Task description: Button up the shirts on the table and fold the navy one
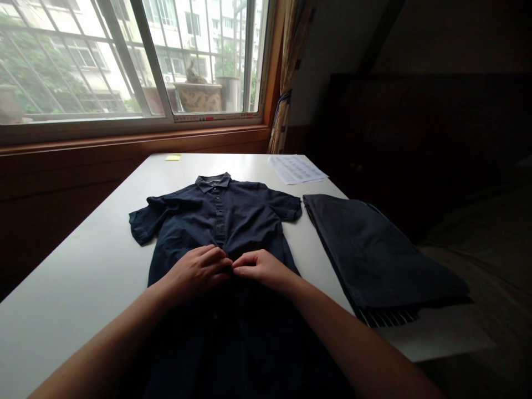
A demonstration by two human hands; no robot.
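A dark navy short-sleeved shirt (249,213) lies front up on the white table, its collar toward the window and its sleeves spread to both sides. Several small buttons show along its front placket. My left hand (203,267) and my right hand (261,269) meet at the middle of the placket, fingertips almost touching. Both hands are closed in a pinch on the shirt front. Whatever button or buttonhole lies between the fingers is hidden. Below my hands, the lower part of the shirt runs toward me in deep shadow.
Folded dark trousers or similar cloth (374,249) lie at the table's right edge, over a striped item (390,317). Printed papers (297,168) and yellow sticky notes (173,158) rest at the far end of the white table (91,249). Beyond are a window and a tied curtain (282,83).
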